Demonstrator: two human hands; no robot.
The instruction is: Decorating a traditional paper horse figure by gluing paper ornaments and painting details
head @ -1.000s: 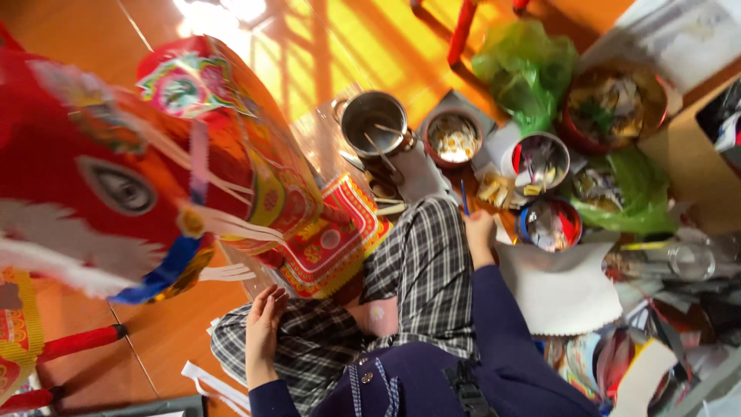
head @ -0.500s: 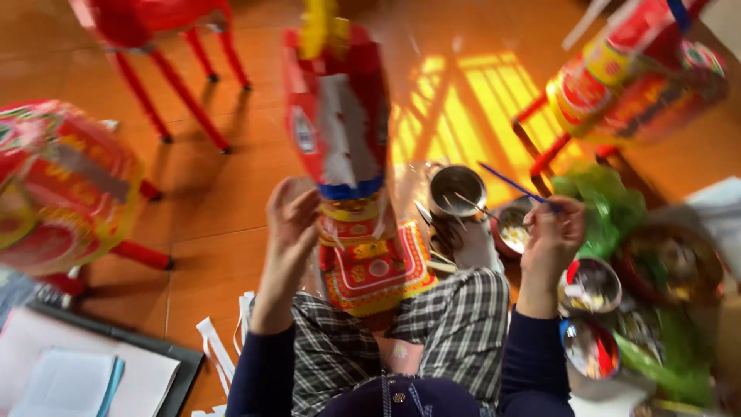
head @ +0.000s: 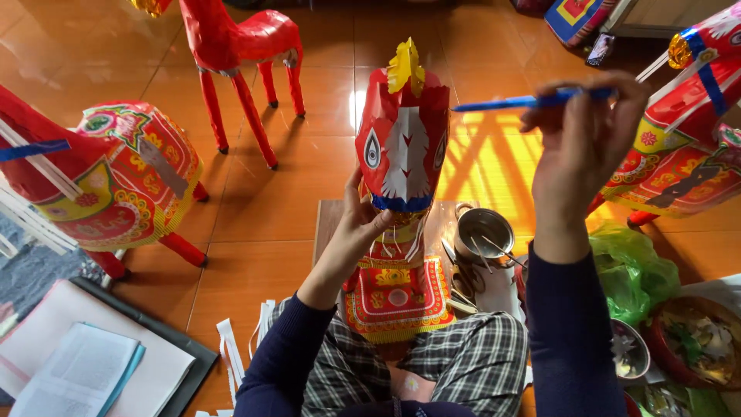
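- Orange floor tiles [head: 309, 154] fill the room, glossy, with a patch of striped sunlight just right of the middle.
- Half a second ago the view took in the paper horse from a little farther off; now it stands closer and larger, dead centre, and its head faces the camera.
- The right hand [head: 583, 147] was lower then, beside the metal cup; now it is raised high at the right, fingers pinched shut round a blue brush [head: 532, 100] that lies level and points left.
- The left hand [head: 363, 224] has slid from the horse's side to just under its head, fingers curled round the neck in a closed grasp.
- The paper horse [head: 403, 154] stands upright on the person's checked lap, between the two arms: red body, white blaze down the face, teardrop eyes, a yellow crest on top, a blue band at the throat and a fringed red and yellow cloth at the chest.
- A metal cup [head: 484, 232] with sticks in it sits on a wooden board just behind the horse.
- Another red horse [head: 239, 46] stands at the back left, well apart; a decorated one [head: 116, 177] is at the left and a third [head: 687, 147] at the right.
- A green plastic bag [head: 629, 270] lies beside bowls at the lower right; papers [head: 85, 363] lie at the lower left.
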